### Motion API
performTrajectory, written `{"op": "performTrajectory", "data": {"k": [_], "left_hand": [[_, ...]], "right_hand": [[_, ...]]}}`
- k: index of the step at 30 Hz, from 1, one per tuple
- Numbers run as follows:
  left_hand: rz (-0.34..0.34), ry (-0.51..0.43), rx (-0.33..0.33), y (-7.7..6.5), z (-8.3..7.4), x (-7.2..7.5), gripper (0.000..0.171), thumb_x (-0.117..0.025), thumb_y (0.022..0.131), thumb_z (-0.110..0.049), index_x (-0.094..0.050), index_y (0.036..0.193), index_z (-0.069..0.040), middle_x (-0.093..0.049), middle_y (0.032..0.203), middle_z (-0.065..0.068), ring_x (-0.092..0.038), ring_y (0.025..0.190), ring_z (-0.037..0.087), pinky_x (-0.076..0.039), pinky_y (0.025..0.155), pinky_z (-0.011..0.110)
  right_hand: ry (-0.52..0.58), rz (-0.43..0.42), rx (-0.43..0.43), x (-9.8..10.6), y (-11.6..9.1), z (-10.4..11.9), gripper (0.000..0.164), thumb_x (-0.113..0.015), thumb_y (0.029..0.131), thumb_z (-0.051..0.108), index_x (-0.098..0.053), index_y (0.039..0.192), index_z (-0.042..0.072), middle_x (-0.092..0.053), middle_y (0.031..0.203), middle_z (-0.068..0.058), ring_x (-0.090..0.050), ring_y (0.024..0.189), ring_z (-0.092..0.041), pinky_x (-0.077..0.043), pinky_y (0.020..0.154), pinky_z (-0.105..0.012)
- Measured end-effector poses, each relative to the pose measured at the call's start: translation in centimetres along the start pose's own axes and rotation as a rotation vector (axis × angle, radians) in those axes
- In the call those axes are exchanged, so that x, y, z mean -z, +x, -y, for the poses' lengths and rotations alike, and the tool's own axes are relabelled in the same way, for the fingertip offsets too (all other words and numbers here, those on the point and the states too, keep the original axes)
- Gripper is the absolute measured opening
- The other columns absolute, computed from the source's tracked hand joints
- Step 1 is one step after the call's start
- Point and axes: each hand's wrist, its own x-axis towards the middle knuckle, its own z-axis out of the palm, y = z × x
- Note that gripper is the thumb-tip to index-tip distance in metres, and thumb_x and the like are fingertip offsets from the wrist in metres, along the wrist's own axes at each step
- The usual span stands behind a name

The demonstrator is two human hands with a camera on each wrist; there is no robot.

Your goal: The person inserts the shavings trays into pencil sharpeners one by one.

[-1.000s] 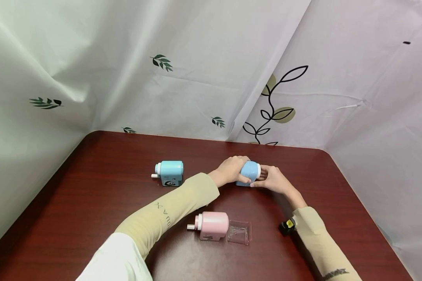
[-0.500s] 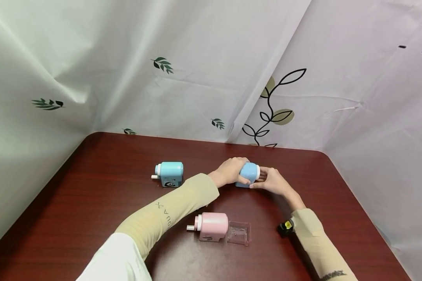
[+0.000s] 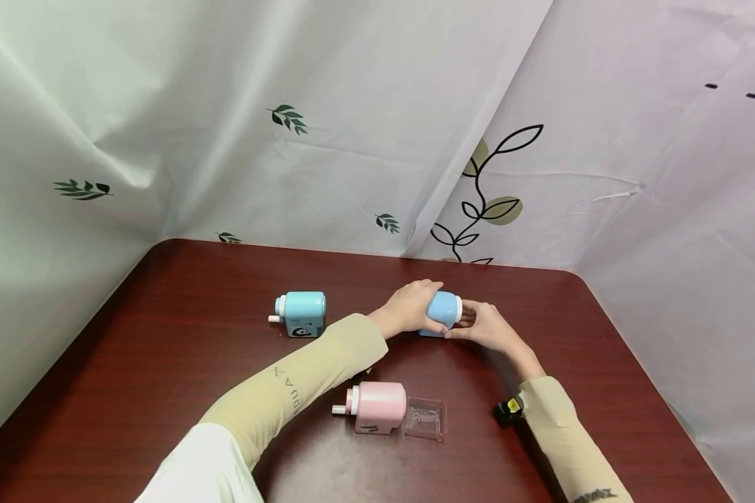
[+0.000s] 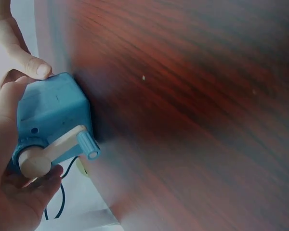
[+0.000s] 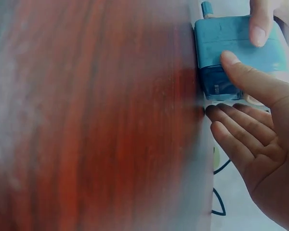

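A blue crank pencil sharpener point(image 3: 443, 307) is at the table's back right, its crank point(image 4: 65, 144) showing in the left wrist view. My left hand point(image 3: 411, 307) grips its body from the left, thumb point(image 5: 258, 32) on one face and fingers wrapping the other side. My right hand point(image 3: 489, 326) is at its right end. In the right wrist view the right thumb point(image 5: 238, 70) rests on the body near a dark see-through drawer point(image 5: 220, 83). The other right fingers point(image 5: 243, 132) extend nearly straight beside that end; whether their tips touch it is hard to tell.
A turquoise sharpener point(image 3: 305, 313) with a panda picture stands at back left. Nearer lies a pink sharpener point(image 3: 380, 405), with a clear drawer point(image 3: 425, 419) right beside it. A black device point(image 3: 508, 411) sits at the right wrist. A white patterned curtain point(image 3: 327, 175) borders the dark red table point(image 3: 182, 391).
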Motion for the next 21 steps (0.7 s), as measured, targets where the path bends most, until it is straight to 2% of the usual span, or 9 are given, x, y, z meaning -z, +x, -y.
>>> {"op": "performTrajectory", "data": {"k": [4,10,14,21], "left_hand": [[-0.024,-0.017,0.011,-0.4,0.1,0.5,0.086,-0.070,0.071,-0.052,-0.039,0.135,-0.003,-0.049,0.128,0.011,-0.048,0.109,0.019,-0.042,0.092,0.030],[-0.068,-0.041,0.004,-0.8,-0.1,1.7,0.085,-0.071,0.070,-0.053,-0.043,0.132,-0.003,-0.051,0.127,0.011,-0.047,0.111,0.019,-0.041,0.094,0.030],[-0.096,-0.055,0.003,-1.1,-0.3,2.5,0.082,-0.072,0.069,-0.052,-0.045,0.129,-0.004,-0.054,0.122,0.010,-0.048,0.107,0.017,-0.042,0.092,0.029],[-0.135,-0.070,-0.006,-2.2,-0.6,3.9,0.078,-0.073,0.069,-0.052,-0.048,0.125,-0.004,-0.057,0.112,0.007,-0.050,0.100,0.014,-0.044,0.087,0.029]], "right_hand": [[0.000,-0.028,0.010,0.0,0.1,-1.1,0.058,-0.078,0.070,0.012,-0.052,0.118,-0.006,-0.064,0.105,-0.021,-0.062,0.093,-0.025,-0.051,0.077,-0.039],[-0.062,-0.076,-0.008,0.2,0.1,-3.5,0.062,-0.079,0.068,0.025,-0.053,0.118,-0.003,-0.063,0.109,-0.020,-0.061,0.095,-0.023,-0.051,0.079,-0.038],[-0.114,-0.106,-0.038,0.6,-0.4,-3.6,0.061,-0.079,0.069,0.028,-0.055,0.115,-0.002,-0.063,0.108,-0.019,-0.061,0.096,-0.023,-0.050,0.080,-0.040],[-0.154,-0.149,-0.055,1.1,-1.5,-2.9,0.053,-0.077,0.071,0.022,-0.057,0.114,-0.001,-0.063,0.108,-0.019,-0.061,0.096,-0.024,-0.050,0.080,-0.041]]}}
